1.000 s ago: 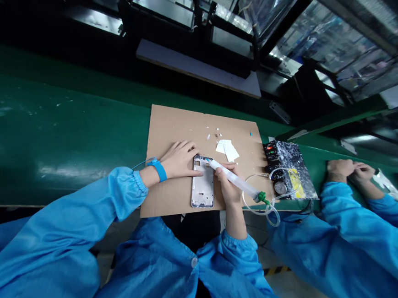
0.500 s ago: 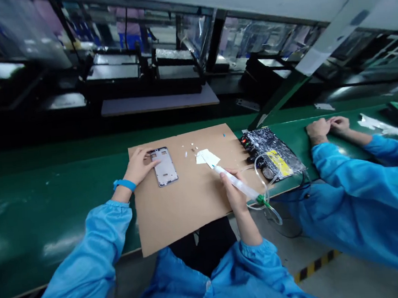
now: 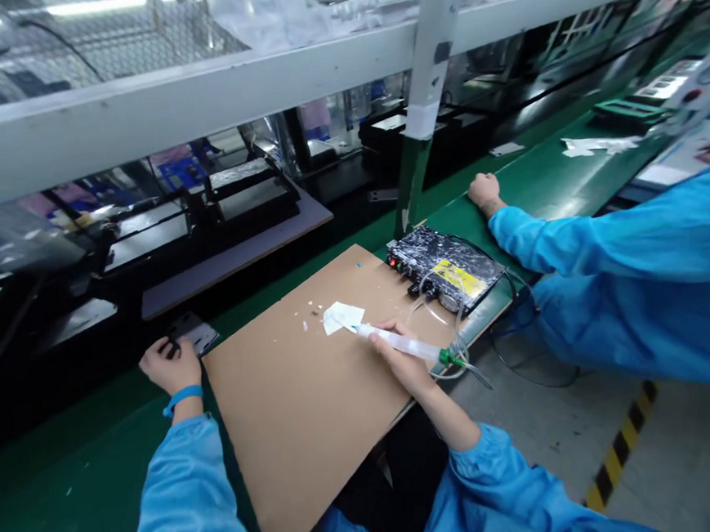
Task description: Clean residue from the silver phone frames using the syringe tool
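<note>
My left hand [image 3: 171, 365], wearing a blue wristband, is beyond the cardboard's left corner. Its bent fingers and thumb grip the near end of a grey phone frame [image 3: 196, 334], which is partly hidden by the hand. My right hand [image 3: 404, 364] is closed around a translucent dispensing syringe [image 3: 407, 345] with a green cap and an air tube at its rear. The syringe tip points left over white paper pieces [image 3: 343, 317] on the brown cardboard sheet [image 3: 298, 410]; whether it touches them I cannot tell.
A tape-smeared black dispenser box [image 3: 444, 261] with a yellow label and coiled tubing stands right of the cardboard. A green post [image 3: 410, 184] rises behind it. At right, a co-worker's hand [image 3: 485, 193] rests on the green bench. Black trays [image 3: 251, 200] stand at the back.
My left hand has carried the phone frame off the cardboard, away to the far left. My right hand still holds the syringe near the paper. The view has turned right, and the co-worker's hands have separated.
</note>
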`<state>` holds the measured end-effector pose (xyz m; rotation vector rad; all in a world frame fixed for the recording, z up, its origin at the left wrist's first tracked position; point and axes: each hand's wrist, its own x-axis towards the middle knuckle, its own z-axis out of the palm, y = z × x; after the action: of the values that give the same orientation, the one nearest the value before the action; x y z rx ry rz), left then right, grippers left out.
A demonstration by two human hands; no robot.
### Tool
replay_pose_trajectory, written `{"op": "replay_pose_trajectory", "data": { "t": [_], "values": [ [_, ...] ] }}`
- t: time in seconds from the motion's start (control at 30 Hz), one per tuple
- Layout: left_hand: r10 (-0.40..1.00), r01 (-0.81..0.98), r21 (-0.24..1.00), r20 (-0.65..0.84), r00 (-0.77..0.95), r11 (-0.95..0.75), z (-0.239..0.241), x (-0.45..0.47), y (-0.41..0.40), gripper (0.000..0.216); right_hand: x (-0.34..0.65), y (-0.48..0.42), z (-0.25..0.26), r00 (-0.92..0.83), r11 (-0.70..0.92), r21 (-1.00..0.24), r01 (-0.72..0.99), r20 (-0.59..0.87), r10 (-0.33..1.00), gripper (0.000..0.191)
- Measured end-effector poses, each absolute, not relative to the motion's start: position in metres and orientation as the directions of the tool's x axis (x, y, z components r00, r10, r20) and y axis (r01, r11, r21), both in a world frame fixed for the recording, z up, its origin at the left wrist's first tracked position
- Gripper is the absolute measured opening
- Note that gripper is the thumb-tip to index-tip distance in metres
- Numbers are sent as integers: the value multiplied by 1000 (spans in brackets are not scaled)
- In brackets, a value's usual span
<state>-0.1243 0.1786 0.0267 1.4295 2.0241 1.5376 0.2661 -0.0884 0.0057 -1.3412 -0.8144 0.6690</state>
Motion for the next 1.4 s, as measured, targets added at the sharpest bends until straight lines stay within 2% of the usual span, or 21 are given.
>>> {"op": "replay_pose_trajectory", "data": {
  "t": [0.07, 0.17, 0.33, 0.47, 0.63, 0.87, 1.17, 1.3, 1.4],
  "values": [
    [777, 632, 775, 412, -476, -24, 20, -127, 178, 23, 266, -89, 7, 566, 108, -994, 34, 108, 817, 54],
    [826, 741, 669, 451, -336, -64, 14, -125, 172, 18, 264, -89, 8, 576, 78, -996, 44, 90, 812, 56],
    [901, 829, 517, 432, -37, -214, 10, -105, 146, 9, 262, -86, -1, 568, 92, -993, 69, 115, 815, 66],
    [913, 830, 458, 385, 138, -319, 6, -95, 134, 7, 263, -82, -10, 487, 71, -982, 176, 149, 861, 61],
    [915, 834, 450, 374, 148, -319, 2, -98, 135, 10, 261, -78, -14, 433, 41, -964, 263, 156, 888, 53],
    [917, 832, 454, 370, 150, -319, -2, -101, 138, 9, 257, -81, -5, 452, -33, -970, 242, 83, 888, 48],
    [915, 825, 460, 369, 160, -330, -7, -103, 141, 8, 255, -86, 5, 428, -23, -968, 249, 89, 899, 36],
    [915, 819, 466, 369, 164, -335, -7, -103, 142, 9, 258, -83, -2, 435, -24, -973, 228, 80, 897, 36],
    [915, 816, 471, 370, 163, -336, -7, -102, 142, 10, 260, -81, -9, 464, -2, -979, 206, 96, 880, 43]
  ]
}}
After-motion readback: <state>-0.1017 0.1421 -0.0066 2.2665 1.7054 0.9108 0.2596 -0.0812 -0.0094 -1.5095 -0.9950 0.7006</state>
